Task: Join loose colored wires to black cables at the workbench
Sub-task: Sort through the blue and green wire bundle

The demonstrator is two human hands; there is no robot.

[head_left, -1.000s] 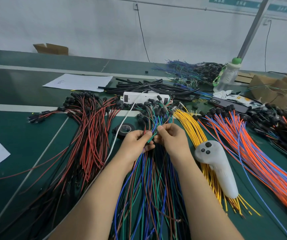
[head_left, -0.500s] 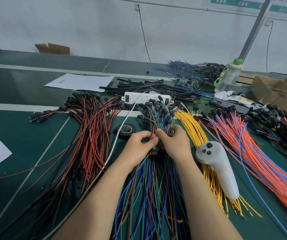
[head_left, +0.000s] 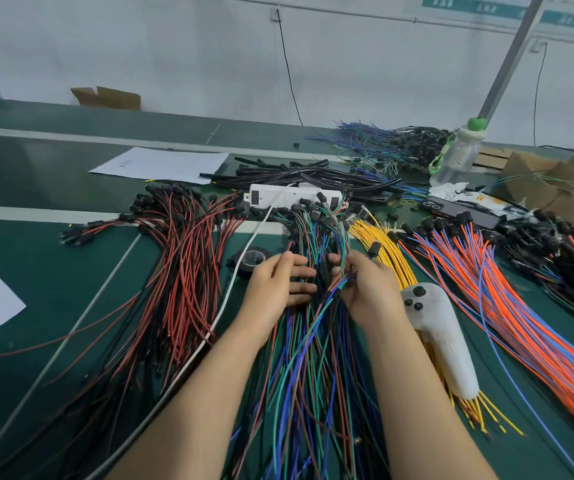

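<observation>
Right hand (head_left: 365, 289) pinches blue-green wires (head_left: 313, 358); left hand (head_left: 280, 282) lies spread just beside; best isolate one wire above the pinch

Surface: green workbench (head_left: 53, 289) | left: red-black wire bundle (head_left: 181, 282), paper sheet (head_left: 161, 165) | centre: blue-green wire bundle (head_left: 306, 368), tape roll (head_left: 251, 259), white power strip (head_left: 292, 195), black cables (head_left: 313, 178) | right: yellow wires (head_left: 386, 251), white controller (head_left: 441, 337) laid on them, orange-blue wires (head_left: 507, 299), bottle (head_left: 458, 154)
</observation>
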